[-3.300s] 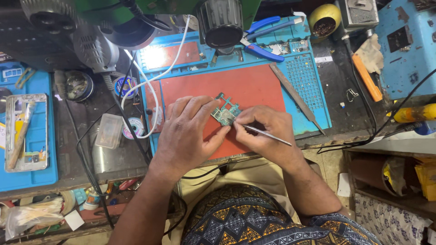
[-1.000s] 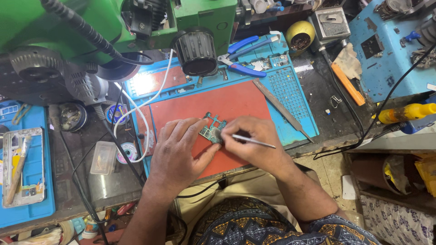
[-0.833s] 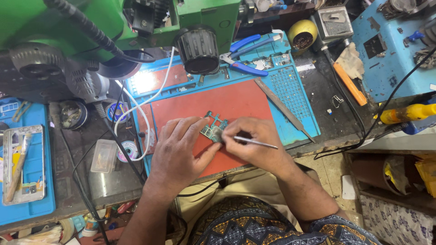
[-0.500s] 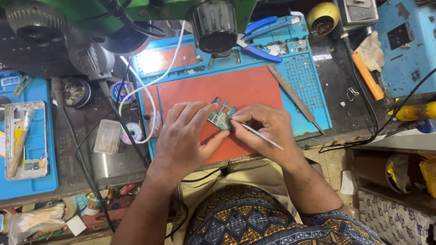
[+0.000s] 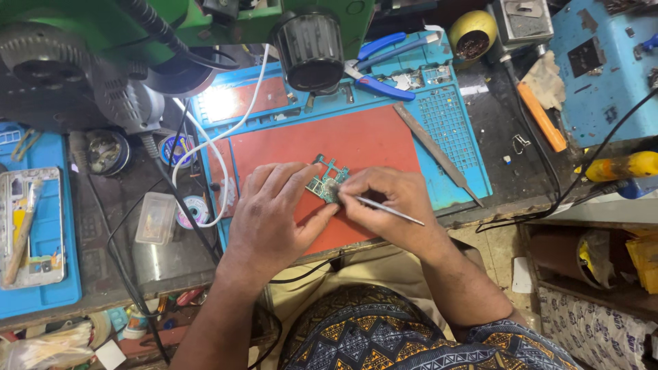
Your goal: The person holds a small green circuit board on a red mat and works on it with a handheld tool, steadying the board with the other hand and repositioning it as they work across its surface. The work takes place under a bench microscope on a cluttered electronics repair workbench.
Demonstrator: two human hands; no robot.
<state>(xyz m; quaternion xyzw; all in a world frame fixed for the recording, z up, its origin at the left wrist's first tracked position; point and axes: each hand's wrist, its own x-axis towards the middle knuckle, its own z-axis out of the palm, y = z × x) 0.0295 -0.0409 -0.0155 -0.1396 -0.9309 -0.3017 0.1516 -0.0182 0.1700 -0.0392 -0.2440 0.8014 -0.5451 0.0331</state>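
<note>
A small green circuit board (image 5: 326, 181) lies on the red mat (image 5: 370, 140) of the blue work pad. My left hand (image 5: 271, 212) rests flat on the mat and pins the board's left side with thumb and fingers. My right hand (image 5: 387, 205) grips thin metal tweezers (image 5: 391, 210), with the tip touching the board and the handle pointing right. Both hands meet over the board, and part of it is hidden under my fingers.
A green microscope head (image 5: 312, 41) hangs over the pad's back edge. Blue-handled pliers (image 5: 377, 65), a metal file (image 5: 439, 154), an orange-handled tool (image 5: 541, 116), a blue box (image 5: 606, 65), a second blue tray with a phone frame (image 5: 31, 226) and cables surround the mat.
The view has shifted slightly. My hands stay together over the board, the left holding it down and the right working the tweezers' tip on it.
</note>
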